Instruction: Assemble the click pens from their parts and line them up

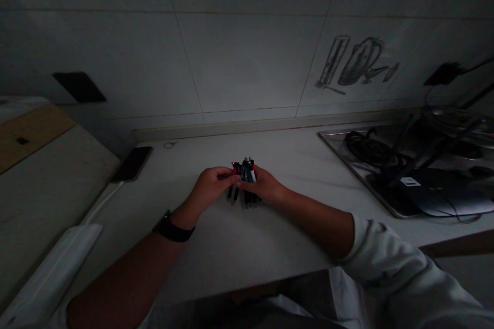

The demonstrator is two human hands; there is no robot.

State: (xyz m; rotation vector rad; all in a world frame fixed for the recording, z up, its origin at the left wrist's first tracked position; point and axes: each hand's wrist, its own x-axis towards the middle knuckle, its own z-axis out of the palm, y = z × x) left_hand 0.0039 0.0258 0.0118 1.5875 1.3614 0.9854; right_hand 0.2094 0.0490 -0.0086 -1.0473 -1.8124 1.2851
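Observation:
A bunch of pens (246, 168) stands between my two hands above the middle of the white counter (231, 257). Several have dark barrels, with red, blue and white parts showing near the top. My left hand (213, 185) grips the bunch from the left, its thumb across the front. From the right, my right hand (266, 185) wraps the same bunch, its thumb nearly meeting the left one. The lower ends of the pens show below the thumbs; the fingers behind are hidden. A black watch (174, 227) is on my left wrist.
A phone (134, 163) lies at the left, with a cable running to a white power strip (54, 272). At the right, a gas stove (349, 154) carries a dark router-like device with antennas (420, 185). A tiled wall (250, 61) rises behind the counter.

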